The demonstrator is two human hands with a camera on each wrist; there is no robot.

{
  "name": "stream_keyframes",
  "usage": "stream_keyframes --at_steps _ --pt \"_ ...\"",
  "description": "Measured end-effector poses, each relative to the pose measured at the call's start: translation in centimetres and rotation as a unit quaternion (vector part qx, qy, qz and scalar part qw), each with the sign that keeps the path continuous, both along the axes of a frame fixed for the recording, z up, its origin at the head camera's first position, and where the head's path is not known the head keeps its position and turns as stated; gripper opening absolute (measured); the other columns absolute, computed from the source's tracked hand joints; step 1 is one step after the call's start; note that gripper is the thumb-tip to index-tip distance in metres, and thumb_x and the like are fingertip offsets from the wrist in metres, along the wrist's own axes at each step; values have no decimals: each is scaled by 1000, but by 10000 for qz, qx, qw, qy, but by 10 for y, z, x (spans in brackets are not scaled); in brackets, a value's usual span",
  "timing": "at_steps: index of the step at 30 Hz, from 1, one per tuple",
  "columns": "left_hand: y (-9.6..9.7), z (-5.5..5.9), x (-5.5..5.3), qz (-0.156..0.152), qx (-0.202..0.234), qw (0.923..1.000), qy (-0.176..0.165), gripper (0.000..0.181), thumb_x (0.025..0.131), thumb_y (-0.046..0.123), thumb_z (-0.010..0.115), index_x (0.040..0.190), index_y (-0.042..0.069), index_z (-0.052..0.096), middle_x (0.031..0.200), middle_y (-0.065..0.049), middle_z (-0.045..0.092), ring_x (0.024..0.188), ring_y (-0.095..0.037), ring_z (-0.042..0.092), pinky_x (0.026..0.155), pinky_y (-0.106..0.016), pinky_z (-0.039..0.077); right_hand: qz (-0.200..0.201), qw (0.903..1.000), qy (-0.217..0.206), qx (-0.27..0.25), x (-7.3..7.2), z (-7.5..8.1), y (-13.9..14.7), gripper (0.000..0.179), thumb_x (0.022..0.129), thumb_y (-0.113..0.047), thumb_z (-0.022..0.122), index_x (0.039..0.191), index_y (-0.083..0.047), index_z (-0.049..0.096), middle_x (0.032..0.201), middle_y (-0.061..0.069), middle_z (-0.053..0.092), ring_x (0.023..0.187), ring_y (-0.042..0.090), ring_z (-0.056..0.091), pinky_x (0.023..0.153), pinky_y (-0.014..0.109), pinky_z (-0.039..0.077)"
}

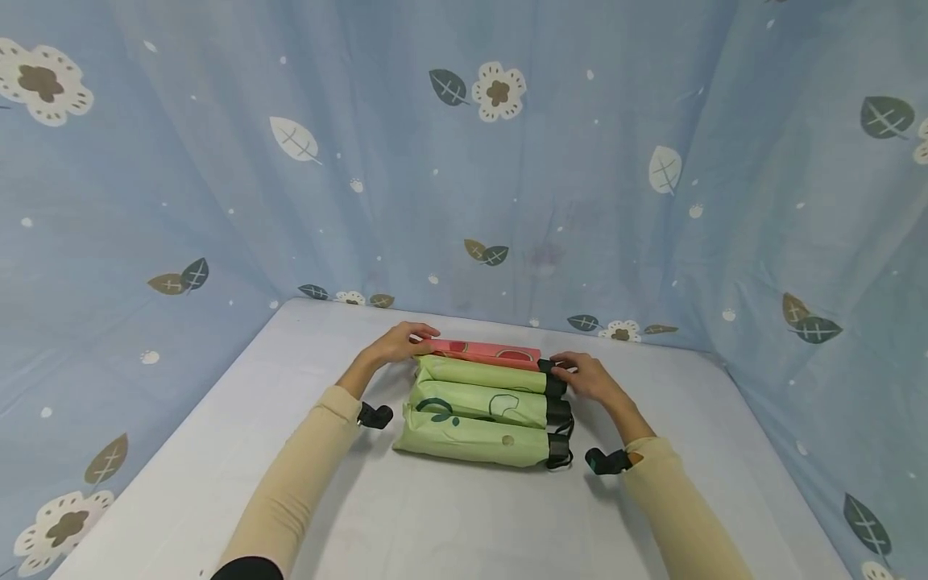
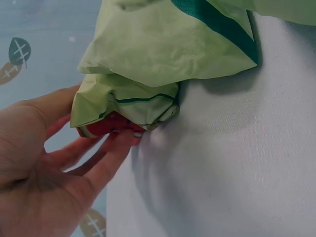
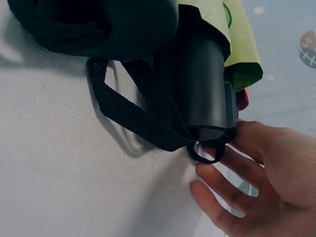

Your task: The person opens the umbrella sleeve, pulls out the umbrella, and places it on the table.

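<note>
Red umbrella (image 1: 487, 353) gripped at one end by left hand (image 1: 397, 342), fingers bent; right hand (image 1: 586, 375) placed at its black handle (image 1: 545, 366), fingers curved, whether gripping cannot be told. Three green umbrellas (image 1: 471, 404) laid alongside, on hands' near side.

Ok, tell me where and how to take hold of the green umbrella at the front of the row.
I'd grip the front green umbrella by its black handle, bringing the right hand in from the right. The handle forms that end and looks firmer than the fabric, while the next green umbrella lies along its far side.
</note>
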State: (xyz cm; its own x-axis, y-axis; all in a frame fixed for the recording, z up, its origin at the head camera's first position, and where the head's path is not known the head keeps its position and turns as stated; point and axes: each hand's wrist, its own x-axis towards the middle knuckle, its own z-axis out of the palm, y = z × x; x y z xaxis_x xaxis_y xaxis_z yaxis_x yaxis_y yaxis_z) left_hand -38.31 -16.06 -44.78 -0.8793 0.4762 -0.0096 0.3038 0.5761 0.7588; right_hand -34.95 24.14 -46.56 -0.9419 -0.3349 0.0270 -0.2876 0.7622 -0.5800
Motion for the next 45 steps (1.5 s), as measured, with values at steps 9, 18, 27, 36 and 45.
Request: stream_keyframes --at_steps 9,18,27,36,45 --pt "0 0 -8 -225 -152 9995 170 42 97 17 62 134 -2 57 135 -23 56 126 -40 53 105 -51 46 24 9998 -172 -18 -5 1 2 36 100 -21 58 130 0 60 122 26 65 98 33 69 64 32 53" --pt "3 4 -10 -455 -603 9971 44 42 95 12 65 134 -1 58 138 -22 57 129 -39 52 105 -51 46 170 9969 -735 -210 -8 3 4 42 100 -23 57 133 4 57 125 29 61 73 29 67 59 31 52" --pt "5 -1 -14 -592 -846 9945 169 45 96 14 63 138 2 55 130 -21 59 99 -24 55 83 -34 45 385 9950 -894 -238 -13 -1 7 47 101 -25 55 135 8 53 125 27 61 79 23 64 60 31 52" --pt "5 -2 -13 -911 -411 9939 457 42 94 11 65 133 -2 55 126 -21 60 106 -28 62 90 -40 52 395 9952 -696 -563 -11 -8 10 47 101 -23 56 135 8 52 117 25 64 69 24 60 56 30 48" --pt "2 12 -11 -700 -23 9967 401 43 92 15 69 131 4 56 132 -19 56 105 -25 60 85 -36 51 29 9899 -231 -1400 -4 -5 16 51 98 -29 61 136 4 53 124 27 60 80 25 64 66 43 55"
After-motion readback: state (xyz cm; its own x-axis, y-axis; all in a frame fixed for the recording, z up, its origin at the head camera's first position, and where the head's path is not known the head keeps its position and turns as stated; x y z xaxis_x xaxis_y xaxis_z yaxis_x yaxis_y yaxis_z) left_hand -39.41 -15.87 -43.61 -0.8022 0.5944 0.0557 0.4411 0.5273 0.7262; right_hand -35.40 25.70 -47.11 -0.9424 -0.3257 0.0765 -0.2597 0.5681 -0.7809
